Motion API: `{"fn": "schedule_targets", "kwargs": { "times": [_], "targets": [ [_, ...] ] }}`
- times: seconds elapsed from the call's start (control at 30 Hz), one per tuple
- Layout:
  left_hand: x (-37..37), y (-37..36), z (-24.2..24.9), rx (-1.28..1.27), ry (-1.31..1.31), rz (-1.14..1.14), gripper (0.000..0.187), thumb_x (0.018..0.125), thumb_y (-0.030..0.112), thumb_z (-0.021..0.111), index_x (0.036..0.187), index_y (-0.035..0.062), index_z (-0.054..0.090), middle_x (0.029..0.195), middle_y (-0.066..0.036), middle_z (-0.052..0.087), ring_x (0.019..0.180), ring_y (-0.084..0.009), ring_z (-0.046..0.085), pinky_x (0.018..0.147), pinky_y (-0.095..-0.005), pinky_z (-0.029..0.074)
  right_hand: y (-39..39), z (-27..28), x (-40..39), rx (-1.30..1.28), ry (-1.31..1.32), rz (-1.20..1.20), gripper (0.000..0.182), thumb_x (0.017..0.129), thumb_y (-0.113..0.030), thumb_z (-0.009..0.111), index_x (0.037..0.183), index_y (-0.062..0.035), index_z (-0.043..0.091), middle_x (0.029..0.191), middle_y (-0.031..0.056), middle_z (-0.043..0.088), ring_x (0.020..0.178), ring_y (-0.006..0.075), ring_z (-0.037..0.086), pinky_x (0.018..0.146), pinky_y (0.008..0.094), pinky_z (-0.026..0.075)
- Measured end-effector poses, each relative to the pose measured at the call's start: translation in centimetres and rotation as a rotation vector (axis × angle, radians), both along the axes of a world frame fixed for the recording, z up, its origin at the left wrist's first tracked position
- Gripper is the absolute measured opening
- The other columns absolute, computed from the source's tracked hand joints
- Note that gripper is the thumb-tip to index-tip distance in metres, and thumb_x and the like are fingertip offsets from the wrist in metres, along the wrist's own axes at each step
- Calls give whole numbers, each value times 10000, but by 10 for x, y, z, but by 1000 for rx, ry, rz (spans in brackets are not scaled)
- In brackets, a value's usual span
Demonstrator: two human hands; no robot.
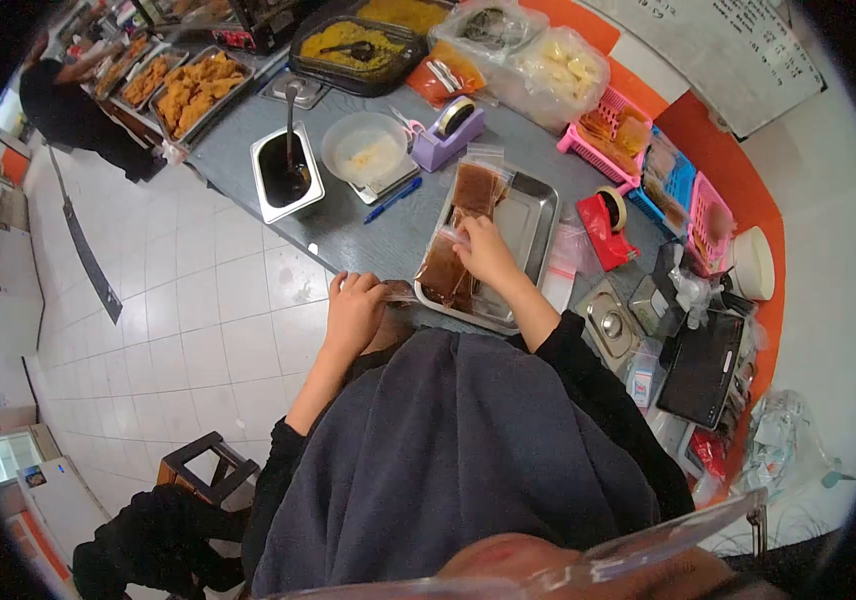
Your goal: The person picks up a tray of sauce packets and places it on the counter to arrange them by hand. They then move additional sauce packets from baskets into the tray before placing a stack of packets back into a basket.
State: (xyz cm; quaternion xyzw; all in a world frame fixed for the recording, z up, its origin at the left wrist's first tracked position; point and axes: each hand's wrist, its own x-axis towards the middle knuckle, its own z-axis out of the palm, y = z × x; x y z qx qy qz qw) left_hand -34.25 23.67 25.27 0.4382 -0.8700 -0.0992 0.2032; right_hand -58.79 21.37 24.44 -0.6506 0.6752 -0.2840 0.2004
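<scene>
A steel tray [521,322] on the grey table holds several flat clear zip bags of brown sauce. My right hand [488,255] is over the tray, its fingers pinched at the top edge of a sauce bag [440,268]. Another sauce bag [476,190] lies at the tray's far end. My left hand [356,308] is at the table's front edge, fingers curled over a clear plastic bag [401,290] with something brown beneath; the hand partly hides it.
Left of the tray are a steel container [273,205] of dark sauce with a ladle, a plastic bowl [353,150], a blue pen [393,200] and a purple tape dispenser [446,142]. A red tape dispenser [610,235] and pink basket [598,150] stand right. Another person [78,115] is far left.
</scene>
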Motion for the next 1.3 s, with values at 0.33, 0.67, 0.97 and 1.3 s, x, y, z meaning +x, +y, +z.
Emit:
{"fn": "schedule_targets", "kwargs": {
  "times": [0.33,0.67,0.97,1.3],
  "targets": [
    [-1,1,5,0,-39,3,150,733,74,546,835,131,639,815,-24,552,875,-204,524,926,-441,332,0,9,-1,37,-55,48,177,715,-81,650,852,1,574,871,178,528,887,353,519,781,398,426],
    [1,3,-3,-76,-2,5,94,702,103,622,791,134,626,767,-13,540,841,-204,529,920,-441,329,-9,28,-3,250,-102,158,186,692,-147,682,795,2,639,795,172,620,748,299,598,693,364,464],
    [3,7,-9,-151,65,31,100,700,88,599,790,127,621,736,-10,545,824,-196,531,921,-439,326,-28,57,60,-56,-86,386,162,705,-166,653,763,-15,646,758,143,602,722,289,584,648,358,455],
    [1,11,-16,-137,30,199,147,690,113,592,836,122,610,759,-18,527,837,-198,505,834,-406,334,13,3,67,65,-159,636,164,739,-144,605,842,-21,641,797,168,583,764,344,561,685,393,449]
  ]
}}
